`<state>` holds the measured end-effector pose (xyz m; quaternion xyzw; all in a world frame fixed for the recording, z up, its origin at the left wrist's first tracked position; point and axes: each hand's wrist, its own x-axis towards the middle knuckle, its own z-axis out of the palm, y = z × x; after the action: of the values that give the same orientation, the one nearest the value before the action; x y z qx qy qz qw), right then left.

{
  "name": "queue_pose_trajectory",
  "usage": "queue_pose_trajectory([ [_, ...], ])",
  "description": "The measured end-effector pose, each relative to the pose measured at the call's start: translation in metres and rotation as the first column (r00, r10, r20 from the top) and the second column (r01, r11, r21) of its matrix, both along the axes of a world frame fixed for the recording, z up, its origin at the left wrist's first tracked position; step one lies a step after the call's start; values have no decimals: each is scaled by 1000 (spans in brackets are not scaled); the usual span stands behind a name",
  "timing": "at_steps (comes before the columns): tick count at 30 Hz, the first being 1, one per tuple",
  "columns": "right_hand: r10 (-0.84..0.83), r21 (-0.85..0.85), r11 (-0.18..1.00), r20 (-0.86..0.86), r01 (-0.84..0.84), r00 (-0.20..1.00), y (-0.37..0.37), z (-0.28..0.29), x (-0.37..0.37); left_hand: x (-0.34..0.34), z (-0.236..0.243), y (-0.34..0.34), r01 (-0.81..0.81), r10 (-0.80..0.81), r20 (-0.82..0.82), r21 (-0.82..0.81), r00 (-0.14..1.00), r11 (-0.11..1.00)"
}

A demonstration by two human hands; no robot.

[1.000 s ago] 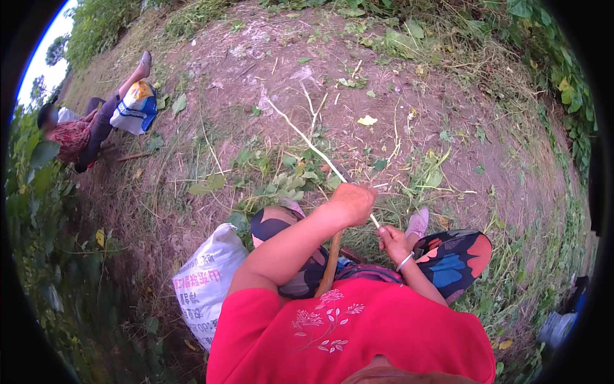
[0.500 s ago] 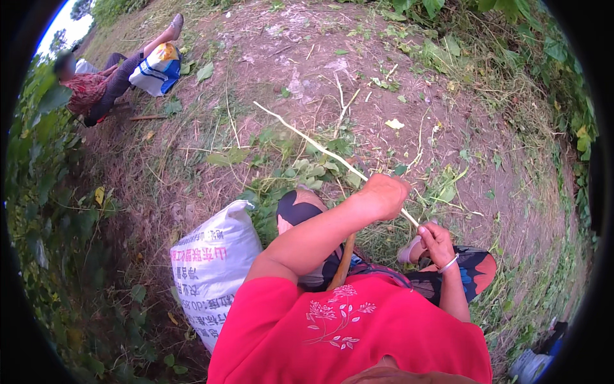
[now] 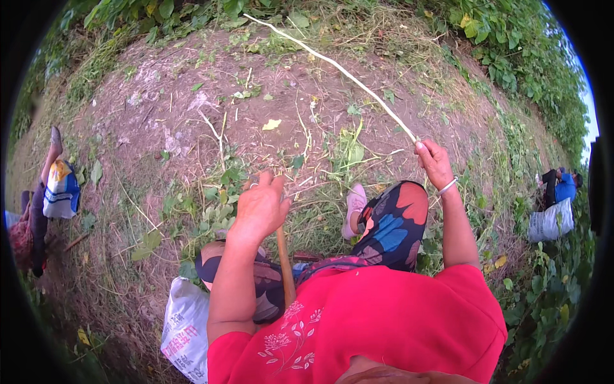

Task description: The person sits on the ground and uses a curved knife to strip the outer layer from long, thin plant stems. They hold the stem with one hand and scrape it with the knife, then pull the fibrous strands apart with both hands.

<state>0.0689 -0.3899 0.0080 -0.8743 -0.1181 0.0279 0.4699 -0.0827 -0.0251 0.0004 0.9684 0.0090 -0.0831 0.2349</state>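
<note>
1. Vs half a second ago: the view has swung. The white sack (image 3: 184, 333) that sat at lower left now shows only partly at the bottom edge. The seated person with the blue-and-yellow bag (image 3: 62, 190) has dropped from upper left to mid-left edge. A second person in blue (image 3: 564, 187) with another white sack (image 3: 549, 221) has come into view at the right edge.
2. The hands have split apart: earlier both were close together on the stalk at frame centre. Now the right hand (image 3: 435, 163) is out at centre right and the left hand (image 3: 261, 208) is at centre.
3. The long pale stalk (image 3: 345, 72) used to run from the hands toward upper left. It now arcs from the right hand up to the top centre of the frame.
4. Right hand: fingers closed round the lower end of the stalk, gripping it. One white bangle on that wrist.
5. Left hand: fingers curled down over the top of a brown wooden handle (image 3: 284, 265) that runs down between the knees. Back of hand faces the camera, so the grip itself is hidden; it looks closed on the handle.
6. Near: red top, patterned trousers, one pink shoe (image 3: 354, 205) on the grass just right of the left hand.
7. Counts: 2 own hands, 1 stalk, 1 wooden handle, 2 white sacks, 2 other people, 1 pink shoe visible.
8. Far: bare dirt patch (image 3: 192, 96) with cut stems and one yellow leaf (image 3: 271, 124) at upper centre; green plants along the top and right rim.
</note>
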Motion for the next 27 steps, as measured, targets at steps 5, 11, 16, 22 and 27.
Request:
queue_pose_trajectory([
  [5,-279,38,954,-246,297,928,-94,-70,-59,-1,-2,-4,35,-34,39,-26,999,999],
  [11,-521,-139,851,-351,507,778,-203,-132,-189,-6,-4,-2,21,-21,29,-14,999,1000],
  [16,-569,-206,812,-493,547,659,-248,-101,-258,-3,-6,-5,38,-38,2,9,999,999],
  [22,-557,-311,824,-601,474,574,-246,-65,-281,-1,-13,-3,66,-67,54,17,996,998],
  [27,-596,-169,748,-595,642,538,-228,-123,-267,0,-9,-6,70,-71,10,60,997,996],
])
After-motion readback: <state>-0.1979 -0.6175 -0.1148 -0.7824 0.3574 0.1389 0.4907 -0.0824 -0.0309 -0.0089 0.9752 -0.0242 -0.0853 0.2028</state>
